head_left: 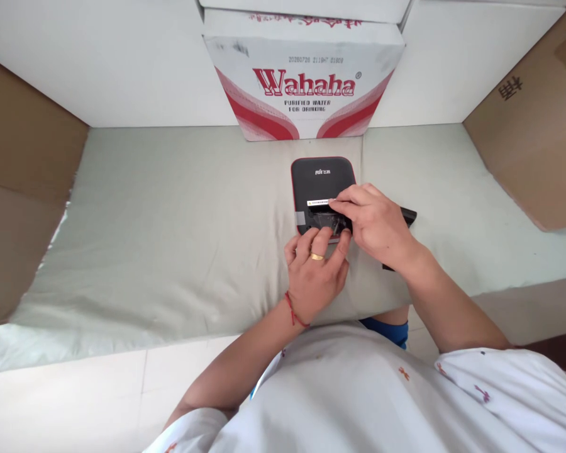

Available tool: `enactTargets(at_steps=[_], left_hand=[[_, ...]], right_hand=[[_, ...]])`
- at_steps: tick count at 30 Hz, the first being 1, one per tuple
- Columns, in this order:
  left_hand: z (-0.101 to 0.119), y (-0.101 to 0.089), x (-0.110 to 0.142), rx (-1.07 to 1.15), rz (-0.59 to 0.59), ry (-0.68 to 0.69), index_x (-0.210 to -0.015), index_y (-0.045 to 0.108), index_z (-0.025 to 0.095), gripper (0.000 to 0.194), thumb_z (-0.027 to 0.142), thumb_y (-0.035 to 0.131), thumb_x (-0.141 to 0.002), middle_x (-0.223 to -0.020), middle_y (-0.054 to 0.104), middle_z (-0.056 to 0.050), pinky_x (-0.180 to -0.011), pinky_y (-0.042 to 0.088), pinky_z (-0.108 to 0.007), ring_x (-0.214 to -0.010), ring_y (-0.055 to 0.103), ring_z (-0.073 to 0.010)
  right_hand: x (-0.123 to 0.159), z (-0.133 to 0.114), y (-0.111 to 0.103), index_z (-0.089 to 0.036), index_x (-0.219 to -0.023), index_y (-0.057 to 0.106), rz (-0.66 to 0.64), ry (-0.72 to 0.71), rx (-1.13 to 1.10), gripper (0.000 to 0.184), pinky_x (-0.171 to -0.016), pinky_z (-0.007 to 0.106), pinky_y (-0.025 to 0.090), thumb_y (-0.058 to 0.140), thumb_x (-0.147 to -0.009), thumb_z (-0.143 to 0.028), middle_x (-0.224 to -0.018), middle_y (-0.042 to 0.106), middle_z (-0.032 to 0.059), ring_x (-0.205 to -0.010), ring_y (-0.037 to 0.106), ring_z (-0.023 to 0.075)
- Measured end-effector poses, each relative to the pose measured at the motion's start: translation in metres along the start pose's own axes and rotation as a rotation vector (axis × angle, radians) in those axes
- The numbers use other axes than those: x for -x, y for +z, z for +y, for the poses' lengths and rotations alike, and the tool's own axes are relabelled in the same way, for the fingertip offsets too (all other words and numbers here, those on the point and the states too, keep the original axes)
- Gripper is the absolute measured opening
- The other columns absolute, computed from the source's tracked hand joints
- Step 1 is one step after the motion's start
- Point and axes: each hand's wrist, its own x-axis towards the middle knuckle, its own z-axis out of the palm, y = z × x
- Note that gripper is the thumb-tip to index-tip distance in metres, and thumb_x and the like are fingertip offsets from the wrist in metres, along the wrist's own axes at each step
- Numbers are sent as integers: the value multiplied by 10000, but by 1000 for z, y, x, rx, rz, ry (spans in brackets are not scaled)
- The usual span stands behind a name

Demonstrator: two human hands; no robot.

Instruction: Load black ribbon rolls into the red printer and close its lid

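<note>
A black, rounded, flat device [317, 182] with a red edge and a white logo lies on the pale green cloth. Across it runs a narrow white label strip [315, 202], and below that is a dark, glossy recess [324, 218]. Wearing a gold ring and a red string bracelet, my left hand [315, 263] curls its fingers over the device's near edge. My right hand [375, 220] covers the device's right side, fingertips pinched together at the strip's right end; whatever they grip is hidden. Partly behind my right hand is a black object [408, 217] of unclear kind.
A white and red Wahaha water carton [306, 78] stands behind the device, against white panels [146, 63]. Brown cardboard boxes flank the cloth-covered surface [179, 220] on the left [23, 189] and right [538, 138]. Floor tiles [108, 390] show below the front edge.
</note>
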Motion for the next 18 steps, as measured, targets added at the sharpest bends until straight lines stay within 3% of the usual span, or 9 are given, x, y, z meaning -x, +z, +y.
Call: enactTargets(at_steps=[4, 6, 8, 9, 11, 14, 15, 16, 18], left_hand=[[-14, 1, 4, 8, -6, 72, -1438, 654, 325, 505, 193, 610, -953, -1270, 739, -94, -1048, 411, -439, -1221, 631, -277], [-23, 7, 9, 21, 67, 141, -1432, 660, 343, 493, 195, 617, -964, -1269, 746, -85, -1047, 422, -425, -1223, 635, -265], [-31, 16, 14, 62, 135, 183, -1426, 666, 377, 485, 201, 629, -975, -1274, 748, -72, -1049, 424, -420, -1222, 640, -256], [-33, 20, 16, 73, 138, 172, -1436, 664, 382, 489, 207, 632, -981, -1273, 748, -74, -1055, 421, -423, -1225, 639, -258], [-35, 26, 18, 96, 154, 158, -1458, 652, 393, 511, 202, 623, -985, -1262, 751, -75, -1059, 412, -432, -1216, 641, -261], [-35, 28, 18, 138, 168, 155, -1526, 597, 390, 596, 163, 592, -975, -1277, 750, -78, -1073, 392, -446, -1209, 637, -266], [-34, 27, 19, 151, 152, 153, -1554, 568, 387, 626, 153, 582, -974, -1299, 746, -79, -1086, 384, -451, -1219, 634, -269], [-34, 25, 19, 165, 127, 148, -1578, 540, 385, 650, 147, 574, -974, -1324, 740, -79, -1103, 375, -456, -1235, 630, -273], [-34, 21, 20, 184, 80, 138, -1608, 500, 384, 678, 142, 559, -977, -1371, 727, -75, -1135, 360, -457, -1271, 622, -278]], right_hand=[[16, -7, 10, -229, -1254, 783, 168, 7, -168, 439, -1030, 486, 539, 449, -1000, -103, -1271, 749, 104, -1158, 628, 275], [36, -14, 2, -246, -1211, 788, 211, -9, -294, 409, -1017, 485, 542, 441, -1027, -132, -1233, 760, 103, -1148, 651, 264], [66, -21, -11, -256, -1123, 792, 166, -34, -468, 378, -943, 416, 561, 443, -1041, -136, -1146, 770, 88, -1051, 685, 220], [82, -24, -17, -256, -1046, 791, 81, -57, -570, 365, -878, 357, 564, 454, -1030, -115, -1063, 765, 69, -968, 691, 187], [115, -28, -23, -230, -955, 784, -211, -92, -810, 366, -786, 269, 559, 464, -975, -53, -975, 751, 48, -849, 696, 135], [152, -38, 2, -214, -972, 804, -666, -63, -846, 364, -793, 260, 574, 511, -889, -14, -966, 784, 40, -860, 732, 144], [158, -43, 19, -220, -992, 809, -747, -50, -776, 366, -821, 274, 584, 535, -875, -7, -990, 799, 37, -904, 746, 160], [162, -49, 38, -229, -1000, 807, -750, -43, -714, 350, -826, 281, 592, 567, -877, -7, -1003, 805, 29, -919, 753, 170], [160, -62, 75, -236, -1029, 783, -678, -4, -669, 218, -829, 302, 608, 640, -956, -89, -1044, 793, 33, -941, 746, 178]])
